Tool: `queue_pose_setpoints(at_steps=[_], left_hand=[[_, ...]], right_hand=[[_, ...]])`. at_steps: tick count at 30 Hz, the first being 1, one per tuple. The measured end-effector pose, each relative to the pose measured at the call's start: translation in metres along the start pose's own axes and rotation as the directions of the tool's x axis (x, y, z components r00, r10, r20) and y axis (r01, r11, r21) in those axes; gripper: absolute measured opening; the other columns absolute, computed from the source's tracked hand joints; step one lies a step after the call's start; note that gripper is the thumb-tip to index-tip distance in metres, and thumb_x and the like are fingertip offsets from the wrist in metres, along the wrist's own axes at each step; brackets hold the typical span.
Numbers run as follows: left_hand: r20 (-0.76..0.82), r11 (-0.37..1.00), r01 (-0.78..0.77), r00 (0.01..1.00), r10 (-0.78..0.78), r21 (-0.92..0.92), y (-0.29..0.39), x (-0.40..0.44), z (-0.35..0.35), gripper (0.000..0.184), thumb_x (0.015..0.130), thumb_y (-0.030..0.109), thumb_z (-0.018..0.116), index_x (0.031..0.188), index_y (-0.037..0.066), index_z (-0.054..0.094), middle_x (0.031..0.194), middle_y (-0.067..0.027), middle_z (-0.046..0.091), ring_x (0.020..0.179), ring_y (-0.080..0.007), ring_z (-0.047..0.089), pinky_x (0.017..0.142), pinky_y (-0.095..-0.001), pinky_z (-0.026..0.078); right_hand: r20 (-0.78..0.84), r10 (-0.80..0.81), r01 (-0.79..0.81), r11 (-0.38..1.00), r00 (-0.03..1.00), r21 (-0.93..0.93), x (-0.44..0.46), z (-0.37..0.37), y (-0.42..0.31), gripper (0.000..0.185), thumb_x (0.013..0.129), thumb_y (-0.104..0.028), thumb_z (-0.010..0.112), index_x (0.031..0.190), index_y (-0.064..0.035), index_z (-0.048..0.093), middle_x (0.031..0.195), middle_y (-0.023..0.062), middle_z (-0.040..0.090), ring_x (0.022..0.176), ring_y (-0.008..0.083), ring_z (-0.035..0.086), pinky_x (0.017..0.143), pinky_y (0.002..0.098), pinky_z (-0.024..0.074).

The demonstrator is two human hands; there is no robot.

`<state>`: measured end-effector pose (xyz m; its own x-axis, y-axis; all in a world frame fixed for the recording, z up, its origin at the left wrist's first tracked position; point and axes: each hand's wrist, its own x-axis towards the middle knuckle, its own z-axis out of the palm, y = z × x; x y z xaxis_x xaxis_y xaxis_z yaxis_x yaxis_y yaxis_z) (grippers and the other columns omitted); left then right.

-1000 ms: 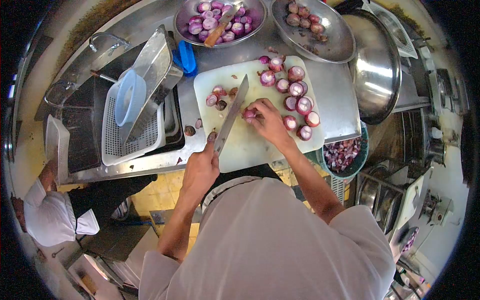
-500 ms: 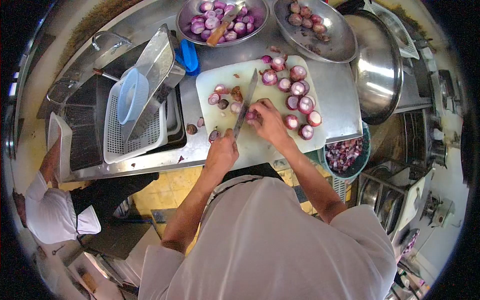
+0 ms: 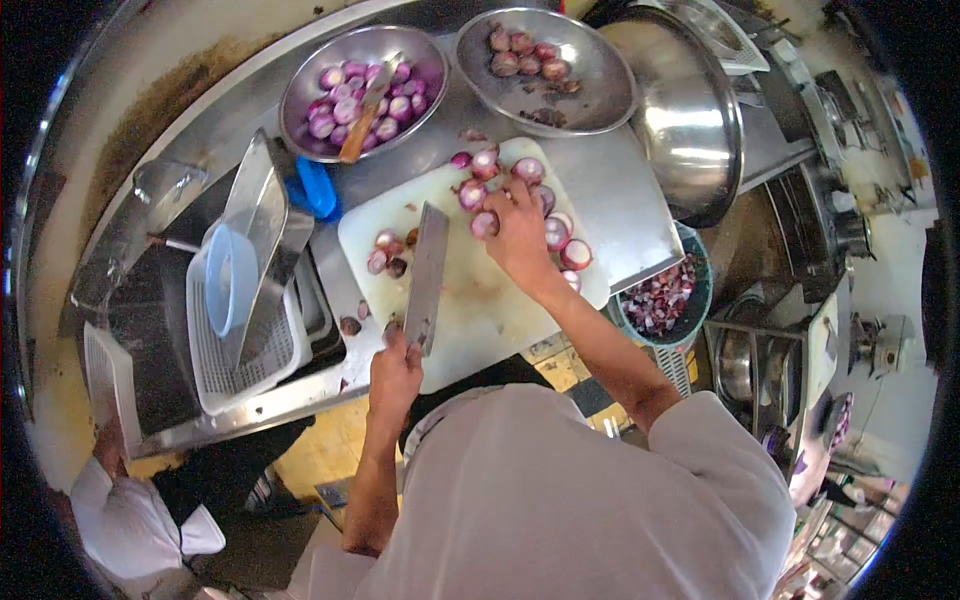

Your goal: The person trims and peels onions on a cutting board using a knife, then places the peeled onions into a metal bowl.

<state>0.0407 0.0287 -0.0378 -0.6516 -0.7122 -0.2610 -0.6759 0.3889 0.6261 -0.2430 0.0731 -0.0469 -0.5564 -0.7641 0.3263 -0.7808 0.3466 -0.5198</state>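
A broad-bladed knife (image 3: 427, 275) is in my left hand (image 3: 397, 375), its fingers closed round the handle. The blade points away from me over the left part of the white cutting board (image 3: 470, 325). My right hand (image 3: 522, 240) is over the peeled red onions on the board's right side. Its thumb and fingers are closed about one red onion (image 3: 484, 224). More onions lie near that hand, among them one by the board's right edge (image 3: 575, 254). Trimmed onion pieces (image 3: 378, 261) and brown scraps lie left of the blade.
Behind the board stand a metal bowl of peeled onions (image 3: 325, 125) with a wooden-handled knife (image 3: 360, 120) and a bowl of unpeeled onions (image 3: 600, 95). A bucket of chopped onions (image 3: 655, 300) is below right. Left are a white crate (image 3: 215, 375) and another person (image 3: 130, 515).
My right hand has moved from beside the blade out to the onions and closed on one. My left hand has drawn the knife left, with its blade face turned more into view. The view has shifted.
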Motion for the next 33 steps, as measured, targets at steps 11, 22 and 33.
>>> queue_pose_setpoints(at_steps=[11, 22, 33], left_hand=[[0.018, 0.998, 0.065, 0.998, -0.065, -0.007, 0.004, -0.007, 0.004, 0.044, 0.093, 0.010, 0.060, 0.130, -0.010, 0.050, 0.063, -0.0290, 0.061, 0.062, -0.0477, 0.064, 0.051, -0.0533, 0.049], [0.008, 0.990, 0.110, 0.994, -0.110, -0.084, 0.011, -0.005, 0.000, 0.021, 0.094, 0.010, 0.059, 0.108, -0.005, 0.057, 0.063, -0.0295, 0.060, 0.063, -0.0499, 0.063, 0.052, -0.0550, 0.048], [0.022, 0.954, 0.142, 0.990, -0.142, -0.265, -0.031, -0.010, -0.003, 0.014, 0.092, 0.010, 0.063, 0.093, 0.000, 0.054, 0.068, -0.0296, 0.057, 0.068, -0.0495, 0.061, 0.055, -0.0504, 0.046]], right_hand=[[-0.104, 0.269, -0.288, 0.921, 0.957, -0.264, 0.250, -0.017, 0.219, 0.033, 0.071, -0.024, 0.074, 0.097, -0.0031, 0.073, 0.100, 0.0270, 0.070, 0.095, 0.0428, 0.069, 0.082, 0.0510, 0.0562], [0.157, 0.155, -0.091, 0.931, 0.975, -0.354, 0.285, 0.006, 0.255, 0.066, 0.074, -0.039, 0.080, 0.125, -0.0044, 0.057, 0.114, 0.0229, 0.069, 0.100, 0.0374, 0.070, 0.091, 0.0469, 0.0567], [0.533, -0.079, -0.521, 0.137, 0.842, 0.843, 0.093, -0.088, 0.067, 0.036, 0.093, -0.020, 0.070, 0.124, -0.0064, 0.058, 0.118, 0.0122, 0.069, 0.108, 0.0225, 0.067, 0.096, 0.0359, 0.0540]])
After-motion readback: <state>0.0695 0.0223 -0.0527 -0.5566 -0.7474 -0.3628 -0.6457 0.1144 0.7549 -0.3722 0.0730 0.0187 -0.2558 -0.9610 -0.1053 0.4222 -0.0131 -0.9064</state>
